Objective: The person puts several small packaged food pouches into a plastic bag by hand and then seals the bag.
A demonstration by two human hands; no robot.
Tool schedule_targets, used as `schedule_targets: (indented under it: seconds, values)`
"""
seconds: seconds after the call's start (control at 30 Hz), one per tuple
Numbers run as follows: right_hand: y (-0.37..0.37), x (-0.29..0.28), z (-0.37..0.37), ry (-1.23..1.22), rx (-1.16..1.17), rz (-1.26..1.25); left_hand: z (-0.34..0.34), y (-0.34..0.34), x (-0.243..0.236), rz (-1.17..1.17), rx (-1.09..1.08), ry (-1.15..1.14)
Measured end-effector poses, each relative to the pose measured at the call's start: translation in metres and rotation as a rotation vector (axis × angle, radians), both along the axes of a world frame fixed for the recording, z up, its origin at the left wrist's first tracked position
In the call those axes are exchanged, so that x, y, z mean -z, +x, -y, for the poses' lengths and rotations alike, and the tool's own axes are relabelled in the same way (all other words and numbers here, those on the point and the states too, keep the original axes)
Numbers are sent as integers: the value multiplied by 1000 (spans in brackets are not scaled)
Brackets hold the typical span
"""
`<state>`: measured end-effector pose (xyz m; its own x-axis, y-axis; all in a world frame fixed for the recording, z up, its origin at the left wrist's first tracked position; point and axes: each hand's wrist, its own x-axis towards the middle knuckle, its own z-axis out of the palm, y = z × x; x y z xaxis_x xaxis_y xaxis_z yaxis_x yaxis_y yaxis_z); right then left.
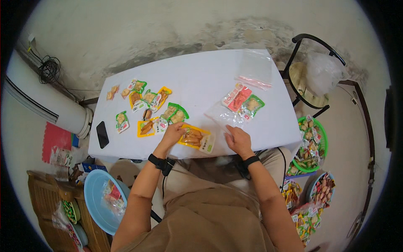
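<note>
My left hand [174, 134] grips the left end of a yellow snack packet [193, 137] with brown pieces showing through its window, just above the table's near edge. My right hand [239, 140] pinches the near edge of a clear plastic bag [222, 114]. A red-and-white packet [237, 97] and a green packet [253, 104] lie at the bag's far end; they look to be inside it. Left of my left hand lie another yellow packet [146, 127] and green packets [175, 112]. A small brown packet [147, 114] is a little farther off.
More snack packets [150, 97] are scattered on the white-covered table [197, 80], with a phone [102, 135] at its left edge. Clear zip bags [255, 69] lie far right. A chair [299, 80], a green basket [322, 145] and packet-filled tubs stand right; a blue tub [94, 201] stands left.
</note>
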<state>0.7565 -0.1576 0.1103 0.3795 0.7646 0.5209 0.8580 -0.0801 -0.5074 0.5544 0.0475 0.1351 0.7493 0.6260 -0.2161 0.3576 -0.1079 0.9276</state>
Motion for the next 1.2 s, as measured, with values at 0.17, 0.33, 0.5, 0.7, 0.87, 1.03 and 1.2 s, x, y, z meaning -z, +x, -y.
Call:
schedule_targets:
  seconds: [0.17, 0.33, 0.5, 0.7, 0.87, 1.03, 1.2]
  values:
    - [3, -12, 5, 48, -16, 95, 4, 15, -17, -29, 105, 92]
    - [-39, -13, 4, -11, -172, -247, 30, 35, -42, 94, 162, -108]
    - [-56, 4, 20, -142, -198, -1241, 35, 61, -34, 129, 190, 159]
    - [-60, -2, 59, -121, -189, -1622, 30, 89, -31, 178, 376, 1162]
    - [-57, -4, 61, -81, -194, -1654, 22, 107, -15, 186, 542, 1199]
    - [-56, -3, 57, -54, -194, -1622, 24, 110, -13, 241, 450, 1179]
    - [-56, -2, 57, 76, -230, -1547, 37, 105, -26, 289, 467, 1190]
